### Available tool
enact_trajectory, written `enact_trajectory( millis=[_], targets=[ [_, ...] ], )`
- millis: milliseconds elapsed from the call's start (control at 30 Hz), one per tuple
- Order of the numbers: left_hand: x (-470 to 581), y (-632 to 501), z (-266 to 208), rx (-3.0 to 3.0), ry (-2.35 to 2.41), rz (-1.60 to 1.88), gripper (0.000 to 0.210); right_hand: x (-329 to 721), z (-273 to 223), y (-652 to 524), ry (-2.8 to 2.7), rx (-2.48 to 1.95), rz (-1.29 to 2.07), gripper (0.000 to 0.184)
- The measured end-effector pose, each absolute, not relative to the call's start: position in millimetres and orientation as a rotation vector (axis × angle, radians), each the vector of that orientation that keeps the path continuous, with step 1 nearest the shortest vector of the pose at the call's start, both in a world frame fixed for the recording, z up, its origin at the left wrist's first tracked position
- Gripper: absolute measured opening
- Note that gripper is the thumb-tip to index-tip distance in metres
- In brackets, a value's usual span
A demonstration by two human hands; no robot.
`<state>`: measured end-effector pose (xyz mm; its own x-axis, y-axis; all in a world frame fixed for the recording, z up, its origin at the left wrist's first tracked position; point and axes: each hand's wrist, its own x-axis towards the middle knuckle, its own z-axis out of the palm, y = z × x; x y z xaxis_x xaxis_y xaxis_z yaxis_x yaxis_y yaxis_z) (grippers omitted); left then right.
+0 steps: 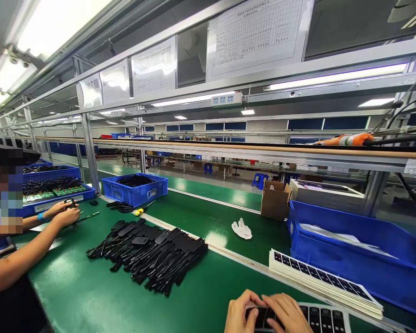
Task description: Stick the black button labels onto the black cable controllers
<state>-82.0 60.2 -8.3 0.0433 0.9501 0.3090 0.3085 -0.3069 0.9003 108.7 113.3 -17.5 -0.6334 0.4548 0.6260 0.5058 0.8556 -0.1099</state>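
At the bottom edge my left hand [241,311] is curled, its thumb and fingers closed at the left end of a sheet of black labels [324,318]. My right hand [287,312] lies close beside it, over the same sheet, with bent fingers meeting those of the left. Whatever its fingertips pinch is hidden. Dark labels show between the two hands. Just behind them sits a stack of similar label sheets [324,282], white-edged with black labels on top. Left of my hands is a wide pile of black cabled devices [152,252].
A blue bin [357,259] stands at right, near a cardboard box [275,201]. A white glove [241,229] lies mid-table. Another blue bin [135,189] and a yellow-handled screwdriver [138,212] are farther left. A co-worker's hands [64,212] hold a small dark part at left.
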Motion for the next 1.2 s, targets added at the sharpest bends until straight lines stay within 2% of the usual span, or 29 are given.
enact_trajectory(
  millis=[100, 200, 300, 400, 500, 700, 967, 1200],
  targets=[
    [-84, 56, 0, 1.984, 1.225, 1.176, 0.03, 106, -5, 110, -2.294, -0.618, -0.055, 0.025],
    [-94, 55, 10, 2.236, 1.283, 1.024, 0.035, 105, -6, 99, -2.258, -0.614, -0.147, 0.022],
    [-105, 52, 20, 2.41, 1.291, 0.795, 0.03, 106, -9, 82, -2.325, -0.76, -0.143, 0.023],
    [-111, 47, 24, 2.423, 1.258, 0.601, 0.021, 106, -11, 63, -2.453, -0.927, 0.06, 0.016],
    [-114, 45, 20, 2.339, 1.265, 0.485, 0.016, 102, -9, 49, -2.505, -1.131, 0.335, 0.019],
    [-114, 49, 16, 2.232, 1.332, 0.379, 0.024, 93, -5, 44, -2.291, -1.378, 0.747, 0.018],
    [-110, 49, 19, 2.225, 1.413, 0.274, 0.03, 87, 3, 58, -2.279, -1.478, 0.852, 0.022],
    [-110, 47, 25, 2.283, 1.434, 0.168, 0.015, 75, 4, 56, -2.311, -1.425, 0.965, 0.025]
  ],
)
